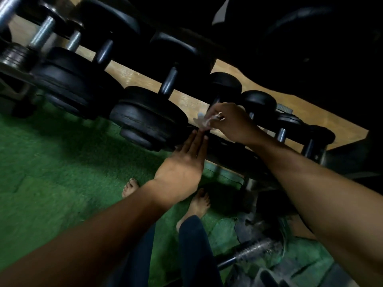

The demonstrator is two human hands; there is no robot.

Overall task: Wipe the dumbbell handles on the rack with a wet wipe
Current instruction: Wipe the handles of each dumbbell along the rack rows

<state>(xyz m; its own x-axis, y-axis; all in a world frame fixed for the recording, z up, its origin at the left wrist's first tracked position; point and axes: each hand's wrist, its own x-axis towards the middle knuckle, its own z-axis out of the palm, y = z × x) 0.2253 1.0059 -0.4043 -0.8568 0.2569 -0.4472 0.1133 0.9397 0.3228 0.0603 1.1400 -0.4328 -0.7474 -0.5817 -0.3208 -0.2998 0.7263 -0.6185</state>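
- Two bare feet [199, 201] stand on green, nubbly turf flooring [51, 172], with dark trouser legs nearest the camera; a knurled steel bar [252, 250] lies on the floor low at the right.
- Flat and straight-fingered, the left hand [184, 162] grips nothing; its fingertips reach the lower edge of a big black dumbbell head [149, 119], thick, round and scuffed.
- Just above and to the right, the right hand [230, 123] has its fingers curled round a crumpled white wet wipe [202, 121], held beside the short dark handle [216, 100] of a smaller dumbbell, close to the left fingertips.
- Along the rack [232, 156], a dark metal rail, dumbbells sit side by side in a slanting row: rubbery black heads and smooth cylindrical handles, some bright steel [42, 32] at far left.
- Gaps between neighbouring heads are narrow; pale wood [290, 108] shows behind the handles.
- Beyond, the upper right is too dark to read.
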